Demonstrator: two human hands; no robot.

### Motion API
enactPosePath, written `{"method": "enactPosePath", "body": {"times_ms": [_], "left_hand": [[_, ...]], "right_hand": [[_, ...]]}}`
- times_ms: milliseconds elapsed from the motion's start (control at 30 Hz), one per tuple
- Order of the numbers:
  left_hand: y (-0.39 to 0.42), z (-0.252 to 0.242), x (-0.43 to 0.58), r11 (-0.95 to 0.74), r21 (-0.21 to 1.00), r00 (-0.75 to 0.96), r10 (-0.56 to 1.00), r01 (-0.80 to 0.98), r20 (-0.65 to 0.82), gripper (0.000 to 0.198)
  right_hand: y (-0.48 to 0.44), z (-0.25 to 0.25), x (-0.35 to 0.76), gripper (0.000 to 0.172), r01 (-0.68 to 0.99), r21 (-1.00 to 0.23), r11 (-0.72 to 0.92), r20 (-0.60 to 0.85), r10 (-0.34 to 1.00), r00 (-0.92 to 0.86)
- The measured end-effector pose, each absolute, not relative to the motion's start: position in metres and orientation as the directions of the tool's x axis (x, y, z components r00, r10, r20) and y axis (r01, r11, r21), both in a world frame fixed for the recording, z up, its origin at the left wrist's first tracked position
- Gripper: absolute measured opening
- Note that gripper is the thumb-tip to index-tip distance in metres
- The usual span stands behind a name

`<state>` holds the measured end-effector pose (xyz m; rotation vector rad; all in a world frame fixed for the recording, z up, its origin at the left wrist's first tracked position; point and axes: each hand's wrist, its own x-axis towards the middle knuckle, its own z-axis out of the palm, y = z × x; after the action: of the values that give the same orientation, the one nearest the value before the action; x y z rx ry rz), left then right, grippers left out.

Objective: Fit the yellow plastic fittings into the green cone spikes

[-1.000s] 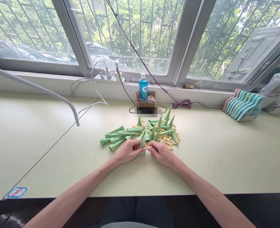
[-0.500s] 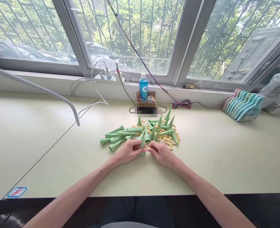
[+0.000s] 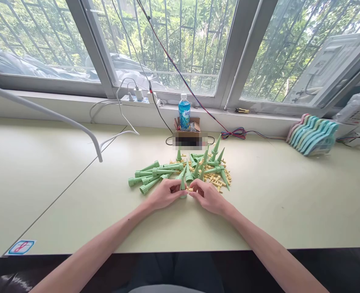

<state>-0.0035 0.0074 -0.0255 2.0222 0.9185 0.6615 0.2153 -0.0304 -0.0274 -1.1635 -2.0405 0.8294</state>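
Note:
My left hand (image 3: 167,193) is closed around a green plastic watering spike (image 3: 182,184), which stands with its point up near the middle of the table. From the other side, my right hand (image 3: 208,196) pinches a small yellow valve (image 3: 190,189) against the spike's side. How far the valve sits in the spike is hidden by my fingertips. Just beyond my hands lies a pile of green spikes (image 3: 167,171), some lying flat and some point up. Loose yellow valves (image 3: 215,179) are scattered among them, mostly on the right.
Behind the pile stand a small cardboard box (image 3: 195,125) and a blue bottle (image 3: 184,114). A bundle of cables (image 3: 235,133) lies right of them. Pastel hangers (image 3: 314,134) stand at the far right. A white tube (image 3: 60,112) arches over the left side.
Almost nothing differs. My right hand has shifted very slightly to the left, toward the spike, while my left hand keeps its grip.

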Motion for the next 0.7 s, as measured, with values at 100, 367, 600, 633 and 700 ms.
{"method": "enactPosePath", "body": {"times_ms": [100,367,600,633,700], "left_hand": [[0.0071,-0.0251,-0.0034,-0.41,0.835,0.604,0.788,0.367,0.121,0.029],[0.004,-0.0189,-0.0031,-0.392,0.848,0.623,0.776,0.356,0.097,0.025],[0.0027,-0.0176,-0.003,-0.378,0.858,0.637,0.766,0.347,0.08,0.018],[0.0027,-0.0175,-0.003,-0.377,0.859,0.639,0.766,0.347,0.078,0.017],[0.0027,-0.0173,-0.0029,-0.377,0.859,0.64,0.764,0.346,0.078,0.016]], "right_hand": [[-0.03,-0.0289,0.215,0.002,0.482,-0.767,0.423,0.239,0.886,-0.398],[-0.0283,-0.0344,0.2152,0.008,0.491,-0.748,0.446,0.261,0.878,-0.401],[-0.0297,-0.0317,0.2153,0.018,0.5,-0.732,0.462,0.261,0.869,-0.42],[-0.0298,-0.0317,0.2153,0.019,0.501,-0.73,0.464,0.261,0.868,-0.423],[-0.0295,-0.0322,0.2155,0.022,0.502,-0.728,0.467,0.26,0.866,-0.427]]}}
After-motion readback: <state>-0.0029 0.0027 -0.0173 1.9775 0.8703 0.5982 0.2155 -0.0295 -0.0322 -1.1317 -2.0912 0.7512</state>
